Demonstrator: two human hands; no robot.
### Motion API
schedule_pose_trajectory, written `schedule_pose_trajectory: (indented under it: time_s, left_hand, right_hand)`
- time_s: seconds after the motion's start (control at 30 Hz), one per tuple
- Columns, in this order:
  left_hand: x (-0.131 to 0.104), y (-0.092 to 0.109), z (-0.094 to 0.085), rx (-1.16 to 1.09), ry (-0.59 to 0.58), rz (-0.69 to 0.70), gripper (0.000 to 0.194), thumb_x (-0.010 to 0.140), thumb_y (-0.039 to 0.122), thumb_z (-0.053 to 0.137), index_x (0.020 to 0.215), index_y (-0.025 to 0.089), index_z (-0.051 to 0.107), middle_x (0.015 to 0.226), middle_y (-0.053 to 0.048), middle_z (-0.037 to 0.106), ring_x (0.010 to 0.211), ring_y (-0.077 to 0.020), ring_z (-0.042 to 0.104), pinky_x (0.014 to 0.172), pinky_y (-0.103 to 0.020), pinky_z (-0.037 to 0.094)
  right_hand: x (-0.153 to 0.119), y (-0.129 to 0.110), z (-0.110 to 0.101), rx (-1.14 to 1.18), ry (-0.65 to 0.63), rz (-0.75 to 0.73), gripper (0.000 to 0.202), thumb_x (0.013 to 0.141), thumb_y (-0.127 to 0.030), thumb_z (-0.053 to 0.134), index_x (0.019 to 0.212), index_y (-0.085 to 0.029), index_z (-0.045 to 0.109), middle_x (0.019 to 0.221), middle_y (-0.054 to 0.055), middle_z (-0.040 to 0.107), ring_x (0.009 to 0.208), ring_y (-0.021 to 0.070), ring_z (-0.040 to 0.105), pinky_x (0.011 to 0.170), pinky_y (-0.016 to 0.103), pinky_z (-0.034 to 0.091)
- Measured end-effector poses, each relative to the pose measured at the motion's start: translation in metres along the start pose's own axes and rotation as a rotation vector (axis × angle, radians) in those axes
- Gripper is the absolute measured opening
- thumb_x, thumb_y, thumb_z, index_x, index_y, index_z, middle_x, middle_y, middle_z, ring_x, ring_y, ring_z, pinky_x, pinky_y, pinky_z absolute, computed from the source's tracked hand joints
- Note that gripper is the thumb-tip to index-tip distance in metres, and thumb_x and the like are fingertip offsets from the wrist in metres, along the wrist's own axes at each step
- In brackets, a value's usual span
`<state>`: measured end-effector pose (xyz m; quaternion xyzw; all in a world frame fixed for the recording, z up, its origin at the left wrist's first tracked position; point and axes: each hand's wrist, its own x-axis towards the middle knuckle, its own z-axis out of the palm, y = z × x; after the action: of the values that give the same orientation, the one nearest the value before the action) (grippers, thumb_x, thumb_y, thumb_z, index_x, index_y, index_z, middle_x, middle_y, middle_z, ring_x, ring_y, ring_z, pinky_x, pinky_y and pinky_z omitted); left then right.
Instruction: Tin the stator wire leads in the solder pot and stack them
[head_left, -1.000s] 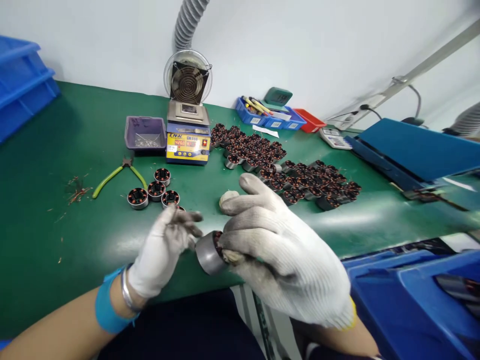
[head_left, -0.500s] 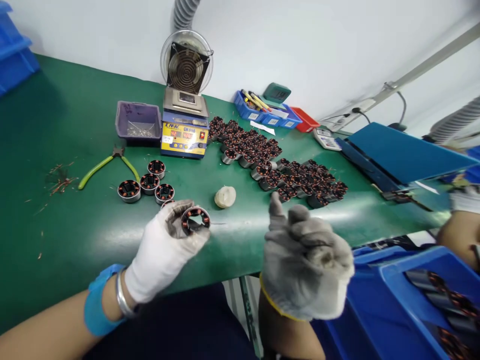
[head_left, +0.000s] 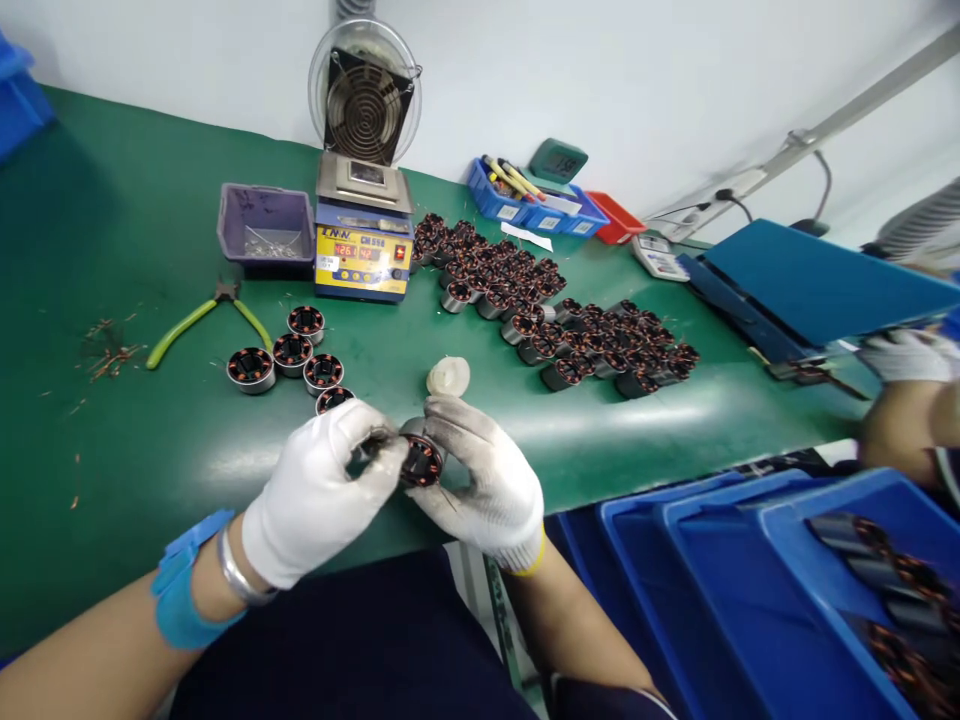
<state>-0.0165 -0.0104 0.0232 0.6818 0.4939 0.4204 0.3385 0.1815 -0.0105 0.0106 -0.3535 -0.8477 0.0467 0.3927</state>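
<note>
Between my two gloved hands is a motor stator (head_left: 422, 462), a grey metal ring with copper windings, tilted so its wound face shows. My right hand (head_left: 487, 475) has its fingers and thumb wrapped round the stator's right side. At the left edge, the thumb and fingertips of my left hand (head_left: 330, 485) are closed on the same stator; part of the rim is hidden behind them. A thin wire end shows below the stator. Just beyond my hands sits a round whitish lump (head_left: 448, 377). Several stators (head_left: 292, 354) stand beyond my left hand.
Green-handled cutters (head_left: 184, 333) and wire scraps (head_left: 111, 350) lie left. A purple bin (head_left: 230, 225) adjoins a yellow-blue solder pot (head_left: 362, 262). Many stators (head_left: 525, 285) stand in rows. Blue crates (head_left: 637, 520) are at lower right, with another person's gloved hand (head_left: 904, 355) beyond.
My right hand has come left from beside the rows and closed on the stator. My left hand has kept the stator, which has shifted slightly right and tilted.
</note>
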Motion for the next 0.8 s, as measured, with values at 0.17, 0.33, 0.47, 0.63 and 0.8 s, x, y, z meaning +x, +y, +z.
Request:
schedule_pose_trajectory:
  time_s: [0.17,0.33,0.47,0.63,0.8]
  left_hand:
    - [0.006,0.004,-0.015,0.025,-0.459,-0.110,0.018,0.073,0.022,0.055,0.057,0.021,0.048,0.052,0.005,0.049,0.049,-0.0105,0.045,0.048,-0.023,0.037]
    - [0.005,0.000,-0.010,-0.037,-0.219,-0.134,0.020,0.081,0.039,0.058,0.077,0.020,0.055,0.066,0.004,0.056,0.057,-0.0123,0.051,0.053,-0.024,0.043]
    - [-0.001,-0.006,0.002,0.025,-0.121,0.063,0.025,0.088,0.033,0.057,0.067,0.020,0.052,0.060,0.004,0.051,0.054,-0.0103,0.047,0.054,-0.024,0.040]
    - [-0.002,-0.006,-0.006,-0.325,0.335,-0.028,0.015,0.089,0.025,0.058,0.075,0.021,0.058,0.065,0.004,0.058,0.049,-0.0095,0.050,0.045,-0.022,0.040]
    - [0.003,0.000,-0.010,-0.131,-0.302,-0.139,0.018,0.076,0.032,0.071,0.068,0.019,0.060,0.061,0.004,0.057,0.053,-0.0104,0.049,0.047,-0.021,0.038]
  right_hand:
    - [-0.006,0.005,-0.011,-0.034,0.128,0.096,0.054,0.082,-0.027,0.074,0.132,-0.023,0.054,0.119,0.011,0.069,0.116,0.0276,0.067,0.097,0.043,0.060]
    - [-0.006,0.003,-0.010,-0.006,0.118,0.058,0.056,0.079,-0.024,0.075,0.131,-0.023,0.055,0.119,0.010,0.069,0.116,0.0252,0.067,0.099,0.039,0.059]
    - [-0.007,-0.002,-0.003,0.035,0.083,0.082,0.053,0.076,-0.023,0.076,0.125,-0.021,0.057,0.119,0.013,0.068,0.114,0.0260,0.067,0.096,0.038,0.060]
    - [-0.010,-0.004,-0.002,0.131,0.069,0.141,0.048,0.078,-0.031,0.076,0.122,-0.023,0.059,0.116,0.011,0.070,0.111,0.0265,0.069,0.092,0.039,0.061]
    - [-0.012,-0.005,-0.005,0.112,0.094,0.192,0.048,0.077,-0.029,0.075,0.122,-0.024,0.058,0.120,0.011,0.070,0.111,0.0270,0.069,0.093,0.040,0.060]
